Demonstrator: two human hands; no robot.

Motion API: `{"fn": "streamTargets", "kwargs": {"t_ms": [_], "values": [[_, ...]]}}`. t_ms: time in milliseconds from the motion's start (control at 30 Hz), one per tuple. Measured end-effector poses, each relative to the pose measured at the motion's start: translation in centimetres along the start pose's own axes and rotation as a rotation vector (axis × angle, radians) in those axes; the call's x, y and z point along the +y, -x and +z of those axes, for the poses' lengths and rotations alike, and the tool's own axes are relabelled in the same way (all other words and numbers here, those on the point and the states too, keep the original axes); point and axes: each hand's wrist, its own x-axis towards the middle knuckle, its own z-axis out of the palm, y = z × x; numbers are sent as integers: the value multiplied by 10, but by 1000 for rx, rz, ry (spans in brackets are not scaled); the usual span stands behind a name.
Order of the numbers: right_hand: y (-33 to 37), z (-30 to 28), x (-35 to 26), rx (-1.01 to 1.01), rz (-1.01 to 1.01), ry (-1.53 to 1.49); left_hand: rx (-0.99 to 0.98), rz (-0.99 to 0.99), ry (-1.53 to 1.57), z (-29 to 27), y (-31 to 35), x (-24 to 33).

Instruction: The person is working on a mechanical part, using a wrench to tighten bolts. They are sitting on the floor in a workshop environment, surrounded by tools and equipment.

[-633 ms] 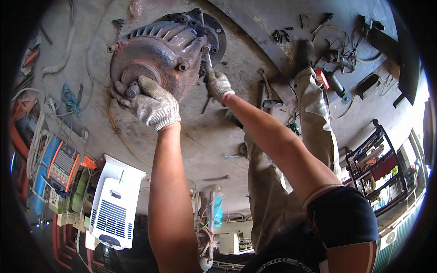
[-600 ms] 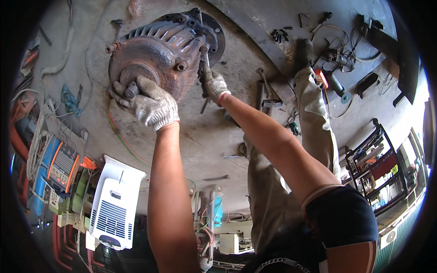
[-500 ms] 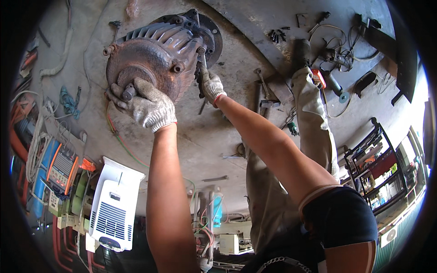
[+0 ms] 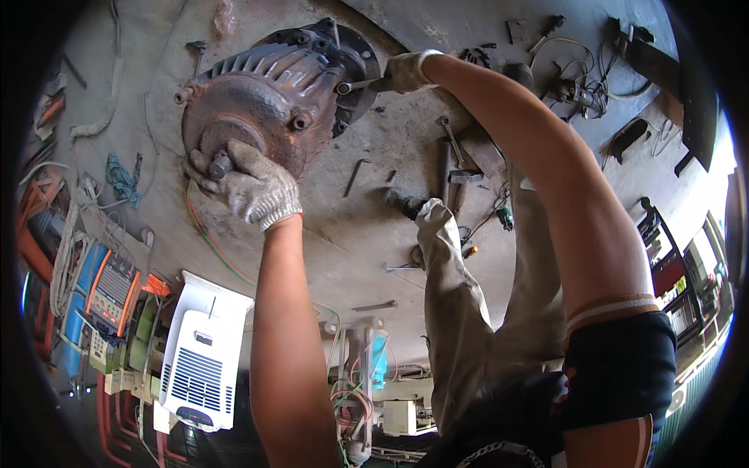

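A rusty, finned motor housing (image 4: 269, 109) lies on the floor, with a dark round flange (image 4: 360, 51) at its far end. My left hand (image 4: 253, 183), in a white knitted glove, is closed around the short shaft stub (image 4: 221, 164) in the middle of the near end face. On the right side of the housing, the ring end of a wrench (image 4: 360, 84) sits at a bolt. My right hand (image 4: 406, 72), also gloved, grips the other end of this wrench, which points out to the right. Its fingertips are partly hidden behind the hand.
Right of the motor lie a hex key (image 4: 356, 176), a hammer (image 4: 466, 177) and another wrench (image 4: 450, 140). My shoe (image 4: 404, 201) rests near them. Corded tools (image 4: 573, 95) lie at the far right. A white vented appliance (image 4: 199, 366) stands at the lower left, beside cables.
My right hand has swung away from me and rightward, turning the wrench from pointing toward me to pointing right. One foot has shifted nearer the motor. My left hand stays on the shaft.
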Motion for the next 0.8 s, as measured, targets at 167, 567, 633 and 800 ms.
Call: {"fn": "streamTargets", "kwargs": {"t_ms": [167,567,633,800], "values": [[14,56,9,85,-37,-283,-77,-3,-64,-1,-1,-1],[-16,187,-103,527,256,-1495,-49,-29,-7,-2,0,1],[-25,187,-120,553,247,-1654,-70,-47,7,-3,0,2],[-38,177,-147,488,282,-1876,-79,28,-5,-2,-3,-1]]}}
